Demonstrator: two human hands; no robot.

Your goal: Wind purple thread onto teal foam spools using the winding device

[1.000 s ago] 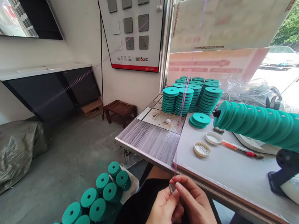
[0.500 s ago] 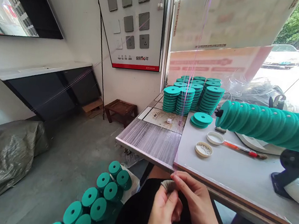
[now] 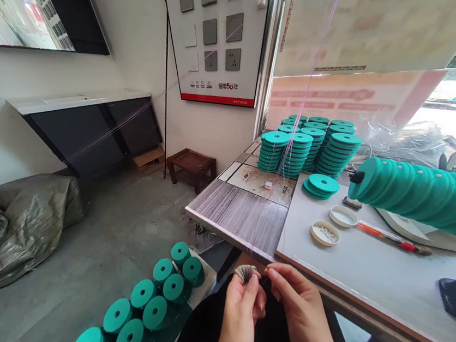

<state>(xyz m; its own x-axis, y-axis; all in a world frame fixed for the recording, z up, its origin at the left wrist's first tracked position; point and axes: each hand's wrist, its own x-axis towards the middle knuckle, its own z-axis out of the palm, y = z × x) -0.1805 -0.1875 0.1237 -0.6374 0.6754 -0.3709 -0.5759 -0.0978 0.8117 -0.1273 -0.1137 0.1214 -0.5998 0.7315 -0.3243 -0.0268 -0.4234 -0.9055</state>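
My left hand (image 3: 243, 310) is closed, thumb against fingers, around a small grey-beige fanned bundle (image 3: 245, 272) with fine ridges; I cannot make out its kind. Just to its right, my right hand (image 3: 299, 305) has thumb and forefinger pinched together, their tips close to the left fingertips. Whatever lies in that pinch is too small to name. Both hands are above my dark-clothed lap, at the table's front edge. Thin purple threads (image 3: 310, 76) hang from above, pass before the stacked teal discs (image 3: 273, 151), and fade from sight near the hands.
On the table (image 3: 232, 210) lie loose teal discs (image 3: 323, 184), a shallow dish of tiny pieces (image 3: 325, 233), an empty lid (image 3: 343, 216) and a brush (image 3: 393, 238). A rod of teal discs (image 3: 414, 195) extends at right. Teal spools (image 3: 155, 312) stand low at left, near a wooden stool (image 3: 191, 164).
The view has shifted slightly left. My hands have drawn a little apart, showing more of the bundle. The purple threads no longer visibly run straight down to my right fingertips.
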